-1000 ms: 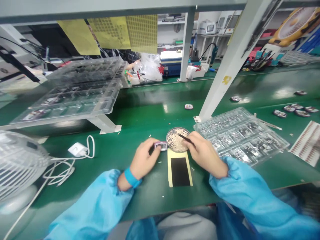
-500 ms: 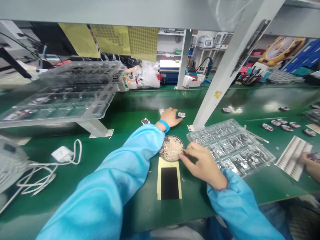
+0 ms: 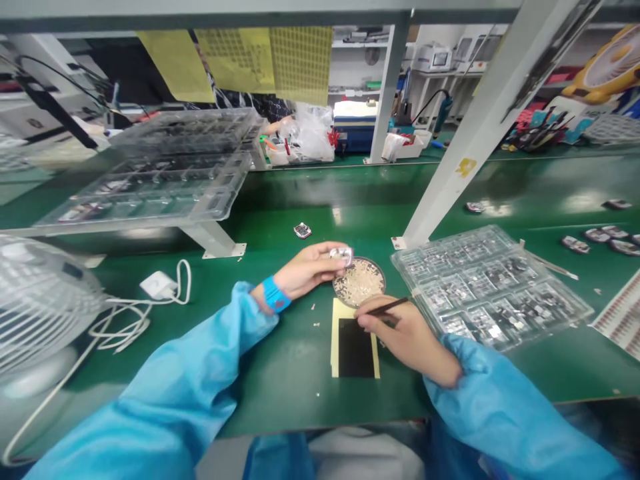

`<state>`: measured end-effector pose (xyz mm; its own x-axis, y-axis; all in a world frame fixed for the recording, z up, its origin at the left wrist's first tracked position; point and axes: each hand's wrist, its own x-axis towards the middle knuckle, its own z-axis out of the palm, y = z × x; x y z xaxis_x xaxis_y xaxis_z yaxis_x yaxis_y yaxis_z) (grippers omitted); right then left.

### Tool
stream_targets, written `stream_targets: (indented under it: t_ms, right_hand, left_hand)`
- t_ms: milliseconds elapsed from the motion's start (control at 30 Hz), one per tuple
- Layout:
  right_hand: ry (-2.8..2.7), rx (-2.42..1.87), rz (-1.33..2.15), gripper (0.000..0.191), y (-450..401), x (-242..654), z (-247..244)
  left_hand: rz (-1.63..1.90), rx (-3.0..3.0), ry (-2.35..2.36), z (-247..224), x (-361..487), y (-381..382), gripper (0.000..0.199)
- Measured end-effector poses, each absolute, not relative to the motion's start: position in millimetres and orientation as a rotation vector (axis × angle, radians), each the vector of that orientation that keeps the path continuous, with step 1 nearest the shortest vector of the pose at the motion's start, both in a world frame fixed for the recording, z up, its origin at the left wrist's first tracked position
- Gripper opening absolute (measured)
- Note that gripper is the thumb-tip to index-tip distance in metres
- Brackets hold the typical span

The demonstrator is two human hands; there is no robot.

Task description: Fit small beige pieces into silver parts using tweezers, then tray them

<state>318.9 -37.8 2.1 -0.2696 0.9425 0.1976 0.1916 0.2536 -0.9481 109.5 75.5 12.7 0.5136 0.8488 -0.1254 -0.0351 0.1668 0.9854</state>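
My left hand (image 3: 309,269) pinches a small white and dark device part (image 3: 341,255) just above the left rim of a round dish (image 3: 361,280) filled with tiny pale pieces. In my right hand (image 3: 400,333) are dark tweezers (image 3: 387,307), held between thumb and fingers over a black pad on yellow paper (image 3: 356,350). The pad lies directly below the dish. Another small part (image 3: 303,230) rests on the green bench farther back. To the right of the dish lies a clear compartment tray (image 3: 490,287) with many small parts.
A white fan (image 3: 43,307) and a charger with cable (image 3: 159,285) are at the left. Clear trays (image 3: 200,207) sit on a raised shelf. A slanted metal post (image 3: 450,153) stands behind the parts tray. More small devices (image 3: 575,245) lie at the right.
My left hand has drawn back toward me from the rear of the bench and now holds the small part. The tweezers now show in my right hand. The view has shifted.
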Motion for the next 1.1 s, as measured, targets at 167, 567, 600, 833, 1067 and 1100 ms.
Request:
stream_targets:
  t_ms: [167, 567, 600, 833, 1067, 1100]
  right_hand:
    - [-1.593, -1.216, 0.981, 0.016, -36, 307, -16]
    - [-1.65, -1.236, 0.955, 0.015, -33, 307, -20]
    - [-1.634, -1.23, 0.966, 0.014, -33, 307, -19]
    - [-1.674, -1.042, 0.81, 0.005, -38, 309, -11]
    - [-1.81, -0.896, 0.721, 0.017, -36, 305, -16]
    - [-1.818, -0.881, 0.703, 0.018, -36, 305, -16]
  left_hand:
    - [0.583, 1.236, 0.921, 8, 72, 20, 0.033]
    - [0.514, 1.888, 1.093, -10, 73, -3, 0.027]
    - [0.514, 1.894, 1.1, -10, 73, -3, 0.027]
    - [0.499, 1.846, 1.154, -15, 74, -4, 0.032]
    - [0.504, 1.849, 1.153, -15, 75, -5, 0.035]
    - [0.485, 1.85, 1.159, -14, 76, -5, 0.035]
